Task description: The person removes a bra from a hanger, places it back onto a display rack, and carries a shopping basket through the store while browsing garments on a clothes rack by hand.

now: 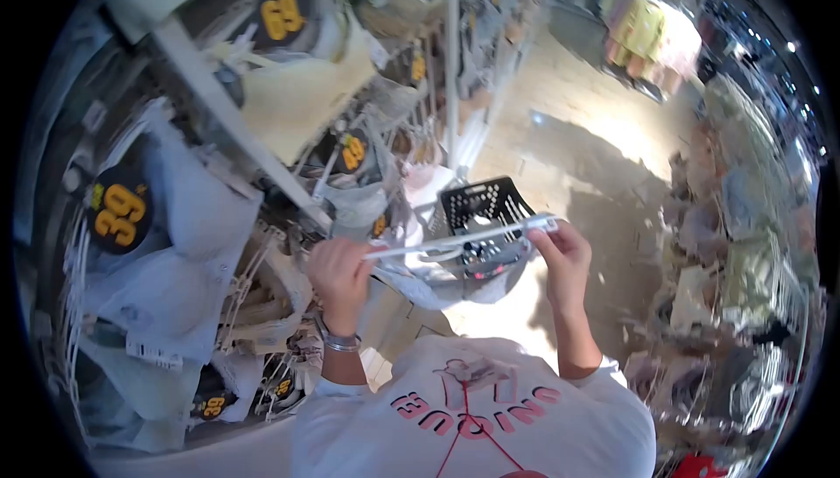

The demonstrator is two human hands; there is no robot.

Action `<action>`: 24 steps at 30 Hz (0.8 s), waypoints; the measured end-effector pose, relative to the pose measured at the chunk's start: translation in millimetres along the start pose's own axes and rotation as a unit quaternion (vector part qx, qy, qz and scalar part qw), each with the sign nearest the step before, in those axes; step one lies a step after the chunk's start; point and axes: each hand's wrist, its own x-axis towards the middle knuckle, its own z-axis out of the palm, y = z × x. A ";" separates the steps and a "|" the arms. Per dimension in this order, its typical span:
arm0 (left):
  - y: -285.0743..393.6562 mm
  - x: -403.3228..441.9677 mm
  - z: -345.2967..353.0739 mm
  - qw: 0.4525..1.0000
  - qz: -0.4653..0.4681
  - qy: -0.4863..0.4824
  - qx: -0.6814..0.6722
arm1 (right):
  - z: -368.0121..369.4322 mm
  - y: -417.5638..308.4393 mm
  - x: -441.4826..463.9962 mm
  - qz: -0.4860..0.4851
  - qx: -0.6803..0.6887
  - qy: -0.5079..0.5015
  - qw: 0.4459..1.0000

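Observation:
Between my two hands a white bra [416, 289] is held out level in front of my chest, its pale upper edge or hanger bar [455, 240] pulled into a nearly straight line. My left hand [339, 275], with a bracelet at the wrist, is closed around one end. At the other end my right hand [564, 255] pinches a white tip between thumb and fingers. Behind the bra, a black plastic basket [477, 193] with slotted sides sits lower down, partly covered by it; its contents are too blurred to name.
Racks of hanging bras [197, 207] with round black price signs [121, 209] rise close on my left. Another rack of hung garments [744, 224] lines the right side. A pale floor aisle [542, 110] runs between them towards a stand of pastel clothes [643, 31].

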 end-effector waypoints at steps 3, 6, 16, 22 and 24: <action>6.9 -8.4 -11.1 0.998 -0.021 -0.013 -0.055 | 1.5 26.1 6.2 -0.042 0.018 0.010 0.999; 12.6 -22.2 -28.9 0.996 -0.038 -0.027 -0.071 | 15.8 40.7 16.2 -0.159 -0.017 -0.014 0.987; 47.3 -134.8 -138.7 0.931 -0.361 -0.046 -0.023 | 83.5 79.2 8.4 -0.002 -0.033 -0.481 0.876; 90.9 -218.6 -183.3 0.807 -0.530 0.165 -0.203 | 172.1 100.1 -38.9 0.114 0.008 -0.586 0.803; 99.3 -248.4 -194.0 0.723 -0.544 0.301 -0.301 | 197.0 114.2 -57.0 0.155 0.043 -0.598 0.785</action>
